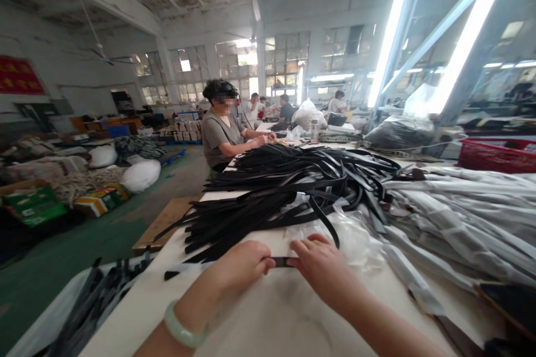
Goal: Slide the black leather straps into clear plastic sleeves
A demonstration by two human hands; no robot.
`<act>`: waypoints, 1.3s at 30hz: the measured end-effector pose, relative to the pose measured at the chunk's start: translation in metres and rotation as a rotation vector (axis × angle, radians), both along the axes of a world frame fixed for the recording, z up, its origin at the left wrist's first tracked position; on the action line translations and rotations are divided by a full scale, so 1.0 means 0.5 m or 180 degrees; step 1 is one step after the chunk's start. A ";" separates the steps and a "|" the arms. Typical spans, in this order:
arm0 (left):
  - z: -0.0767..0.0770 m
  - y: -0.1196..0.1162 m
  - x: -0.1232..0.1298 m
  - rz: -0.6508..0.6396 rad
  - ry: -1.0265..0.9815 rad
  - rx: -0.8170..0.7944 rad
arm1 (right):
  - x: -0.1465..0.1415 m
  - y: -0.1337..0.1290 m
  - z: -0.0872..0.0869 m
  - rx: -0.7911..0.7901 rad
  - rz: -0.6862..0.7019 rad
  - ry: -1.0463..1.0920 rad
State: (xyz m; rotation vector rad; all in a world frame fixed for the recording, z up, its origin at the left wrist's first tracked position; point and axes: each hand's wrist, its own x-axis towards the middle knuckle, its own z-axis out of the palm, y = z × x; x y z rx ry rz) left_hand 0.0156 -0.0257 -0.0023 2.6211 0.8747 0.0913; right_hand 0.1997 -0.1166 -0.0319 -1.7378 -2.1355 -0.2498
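Between my two hands a short stretch of black strap [281, 261] shows, held level just above the white table [268, 323]. My left hand [245, 262], with a pale green bangle on its wrist, pinches the strap at one side. On the other side my right hand [320, 265] grips it with thumb and fingers. A black strap end in clear wrapping [178, 274] pokes out left of my left wrist; whether it belongs to the held strap I cannot tell. Just beyond my hands lies a big pile of black straps [268, 189].
Crumpled clear plastic [360, 240] lies past my right hand. White-wrapped strips [456, 212] cover the table's right side, near a red basket [498, 155]. Lower left, a bin [54, 309] holds more black straps. A co-worker [221, 131] works at the table's far left edge.
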 end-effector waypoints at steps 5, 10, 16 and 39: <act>-0.013 0.044 -0.047 0.0132 0.0027 -0.0055 | 0.046 0.007 0.025 -0.0208 0.0050 0.0186; -0.009 0.056 -0.050 0.0075 0.0068 -0.0651 | 0.053 0.007 0.029 -0.0347 0.0339 0.0440; -0.006 0.035 -0.036 -0.0093 0.0008 -0.0152 | 0.042 0.007 0.023 -0.0087 0.0293 0.0711; -0.004 0.029 -0.032 0.0523 0.0366 0.1452 | 0.023 0.004 0.028 0.0392 0.0220 0.0837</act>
